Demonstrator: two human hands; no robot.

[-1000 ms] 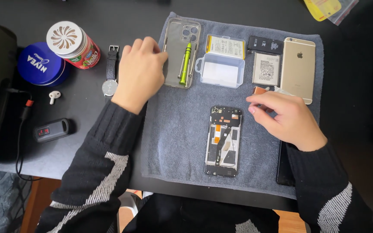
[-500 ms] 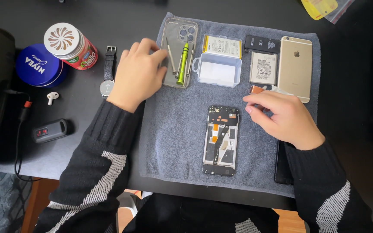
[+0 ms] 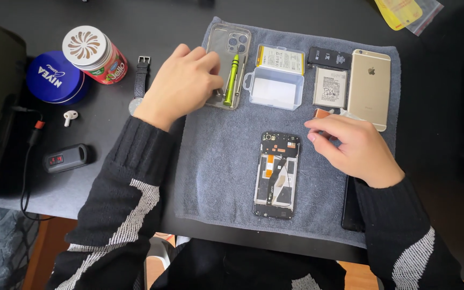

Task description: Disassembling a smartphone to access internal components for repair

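Our left hand [image 3: 186,80] rests half-curled on the clear phone case [image 3: 231,48], fingertips beside the green screwdriver [image 3: 232,79] lying in it. Our right hand [image 3: 353,147], fingers loosely together and holding nothing, lies right of the opened phone [image 3: 276,174] on the grey towel [image 3: 221,161].

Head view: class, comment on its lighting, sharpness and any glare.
Head view: soft, even light with faint shadows under the left hand and right hand; sharp throughout; mild sheen on the gold phone and clear case.
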